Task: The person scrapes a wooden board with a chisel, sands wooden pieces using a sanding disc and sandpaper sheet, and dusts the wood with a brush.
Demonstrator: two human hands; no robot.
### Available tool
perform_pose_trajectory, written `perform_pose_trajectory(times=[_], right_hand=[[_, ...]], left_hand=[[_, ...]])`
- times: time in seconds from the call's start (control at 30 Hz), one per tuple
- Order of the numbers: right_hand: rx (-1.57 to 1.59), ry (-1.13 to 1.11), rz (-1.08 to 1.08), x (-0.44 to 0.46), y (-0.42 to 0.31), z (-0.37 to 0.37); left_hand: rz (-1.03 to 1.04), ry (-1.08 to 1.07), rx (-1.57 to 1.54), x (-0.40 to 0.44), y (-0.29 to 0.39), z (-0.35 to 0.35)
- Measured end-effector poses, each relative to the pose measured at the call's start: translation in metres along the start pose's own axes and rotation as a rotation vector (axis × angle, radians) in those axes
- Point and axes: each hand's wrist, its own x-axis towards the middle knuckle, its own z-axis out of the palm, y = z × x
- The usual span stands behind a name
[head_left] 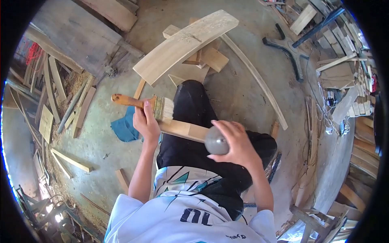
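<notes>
Brush (157,106) first: from my remote seat I see it in the left hand (146,124), thumb laid across the wooden handle near the ferrule, bristles pointing to the right. I judge it light, with a stiff, smooth handle and a soft, springy tip, so I would take hold at the narrow handle or the ferrule and leave the bristles free. Just below, the wooden bar (184,129) runs from that same hand across the lap towards the other hand; I cannot tell whether the left fingers grip it too or whether the bristles touch it. It looks rigid and fairly light to me, its flat sides easy to pinch, though its edges may be sharp.

The right hand (237,146) has its fingers curled around a round grey object (216,141) at the bar's far end. Hand and object are blurred, so I cannot name it; its rounded, shiny surface would, I reckon, slip unless cupped as it is here.

Beneath them are the dark trousers (190,105) of the seated person, and beside the left wrist a blue-green cloth (125,126) lies on the floor. Beyond the knee, a broad curved board (186,44) rests on wood blocks (214,59); I would expect it to be the heaviest piece nearby, best lifted by both ends. A long thin strip (260,77) bows away to its right.
</notes>
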Motion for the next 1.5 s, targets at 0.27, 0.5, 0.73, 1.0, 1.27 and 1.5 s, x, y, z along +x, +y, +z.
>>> perform_pose_trajectory(times=[0.27,0.5,0.73,1.0,1.27,1.5], right_hand=[[0.032,0.056,0.015,0.016,0.012,0.011],[-0.086,0.132,-0.205,0.061,-0.035,0.047],[-0.013,0.224,-0.019,0.032,0.007,0.030],[0.260,0.230,0.122,0.073,0.075,0.058],[-0.070,0.245,0.043,0.080,0.055,0.075],[-0.183,0.013,-0.125,0.041,0.021,0.084]], left_hand=[[0.073,-0.094,0.168,0.004,0.019,0.009],[0.002,-0.078,0.204,0.008,0.007,0.008],[0.042,-0.051,0.281,0.007,0.006,0.020],[0.226,-0.178,0.386,0.017,0.002,0.036],[-0.059,-0.262,0.092,0.022,-0.024,0.038],[-0.077,-0.268,0.068,0.026,-0.041,0.041]])
